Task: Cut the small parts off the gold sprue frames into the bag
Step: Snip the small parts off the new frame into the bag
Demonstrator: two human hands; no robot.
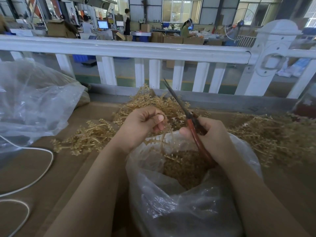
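Got my left hand (143, 122) pinching a gold frame (160, 140) over the bag (171, 190) near me, right hand (213, 134) gripping the scissors (185, 113), and these look light, springy and snappable, so I'd hold the thick stem.

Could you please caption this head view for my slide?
Left hand holds a gold frame over the bag; right hand grips scissors.

Glossy clear plastic bag (171, 194) (crinkled); matt gold plastic sprue frames (89, 135).
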